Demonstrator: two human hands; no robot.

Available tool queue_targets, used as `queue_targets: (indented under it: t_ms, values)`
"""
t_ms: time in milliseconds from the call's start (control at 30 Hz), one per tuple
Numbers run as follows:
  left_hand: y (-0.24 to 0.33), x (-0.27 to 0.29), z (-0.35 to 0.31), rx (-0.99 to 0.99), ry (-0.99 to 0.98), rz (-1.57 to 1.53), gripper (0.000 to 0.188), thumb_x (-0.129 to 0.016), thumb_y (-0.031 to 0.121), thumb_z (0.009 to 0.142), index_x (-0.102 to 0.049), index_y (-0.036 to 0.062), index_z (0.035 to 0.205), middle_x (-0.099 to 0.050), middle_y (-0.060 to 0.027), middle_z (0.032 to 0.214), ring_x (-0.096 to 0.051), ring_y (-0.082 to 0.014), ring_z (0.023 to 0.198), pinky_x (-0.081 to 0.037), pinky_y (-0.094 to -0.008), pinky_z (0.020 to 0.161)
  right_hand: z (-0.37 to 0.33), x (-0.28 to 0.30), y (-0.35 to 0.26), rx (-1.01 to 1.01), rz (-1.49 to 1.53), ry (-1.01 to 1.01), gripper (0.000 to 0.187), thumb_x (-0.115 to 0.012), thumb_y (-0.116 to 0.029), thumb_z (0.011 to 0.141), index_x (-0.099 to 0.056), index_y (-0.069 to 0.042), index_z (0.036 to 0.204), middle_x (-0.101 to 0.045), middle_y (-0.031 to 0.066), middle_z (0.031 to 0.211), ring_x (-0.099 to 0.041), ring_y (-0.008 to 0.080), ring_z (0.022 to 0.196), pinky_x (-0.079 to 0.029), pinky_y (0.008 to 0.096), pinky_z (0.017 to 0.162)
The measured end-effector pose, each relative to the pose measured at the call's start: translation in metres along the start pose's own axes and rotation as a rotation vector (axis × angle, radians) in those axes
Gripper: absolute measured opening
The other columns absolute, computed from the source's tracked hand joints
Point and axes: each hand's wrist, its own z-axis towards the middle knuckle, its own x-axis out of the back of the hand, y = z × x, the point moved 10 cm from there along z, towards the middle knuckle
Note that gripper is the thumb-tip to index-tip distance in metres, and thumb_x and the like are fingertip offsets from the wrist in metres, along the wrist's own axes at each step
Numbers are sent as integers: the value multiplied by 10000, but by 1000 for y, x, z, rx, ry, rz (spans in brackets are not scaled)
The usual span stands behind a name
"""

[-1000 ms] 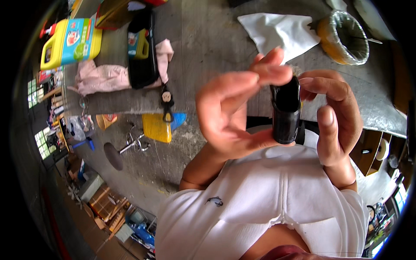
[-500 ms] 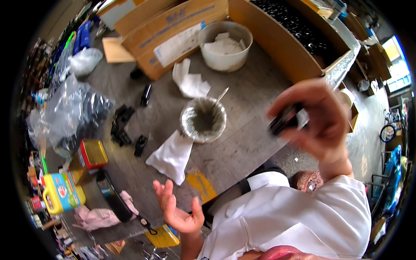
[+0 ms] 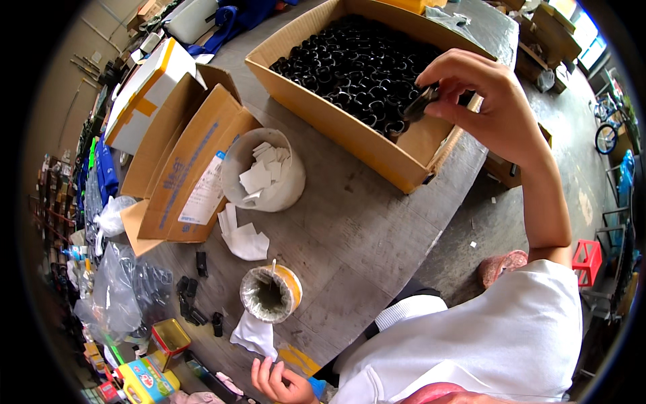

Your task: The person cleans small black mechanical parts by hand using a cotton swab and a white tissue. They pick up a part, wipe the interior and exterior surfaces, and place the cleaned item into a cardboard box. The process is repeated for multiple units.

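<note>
My right hand pinches a glossy black curved part between thumb and fingers. It is over the right end of an open cardboard box, which is filled with many similar black ring-like parts. My left hand is low in the view, palm up, its fingers loosely curled and holding nothing. Nearest to it lies a white cloth, beside a plastic-lined tub with a thin stick standing in it.
A whitish bucket holds pieces of white paper, with more paper beside it. Several black parts lie at the left near a clear plastic bag. A red-yellow tin and a yellow jug stand lower left.
My right hand has carried the black part away from me, to the box. The view has swung toward the box, and my left hand now appears lower.
</note>
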Motion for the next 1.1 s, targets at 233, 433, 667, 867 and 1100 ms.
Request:
queue_targets:
  t_ms: [233, 433, 667, 867, 1100]
  values:
    - [5, -12, 5, -8, -82, 65, 179, -499, -49, 792, -625, 20, 685, -642, -121, 797, -616, -313, 840, -497, -407, 760, 1, -15, 33, 11, -90, -258, 204, -677, 22, 666, -570, -12, 835, -568, 77, 741, -584, 200, 646, -484, 290, 581]
    - [7, -17, 7, 29, -88, 67, 170, -495, -45, 779, -619, 10, 676, -641, -123, 788, -612, -313, 820, -496, -411, 747, 5, -22, 76, -47, -252, -350, 239, -708, 42, 613, -547, 2, 785, -547, 79, 723, -582, 194, 645, -486, 287, 577]
    - [6, -20, 8, 46, -97, 63, 173, -489, -43, 782, -614, 5, 673, -644, -124, 772, -611, -304, 789, -498, -407, 734, 10, -35, 90, -94, -335, -449, 265, -737, 38, 579, -538, 10, 752, -537, 83, 772, -577, 215, 701, -481, 309, 598]
    - [6, -20, 10, 58, -118, 64, 180, -476, -39, 789, -609, -1, 674, -646, -128, 774, -610, -305, 780, -498, -403, 738, 13, -44, 97, -3, -355, -465, 265, -731, 43, 562, -538, 3, 739, -521, 87, 774, -555, 236, 694, -468, 334, 610]
    - [3, -19, 7, 21, -130, 54, 191, -455, -34, 786, -611, -6, 681, -648, -136, 788, -607, -309, 791, -496, -407, 748, 13, -48, 100, -12, -346, -473, 269, -719, 54, 562, -527, 5, 744, -520, 93, 773, -553, 249, 711, -465, 339, 618]
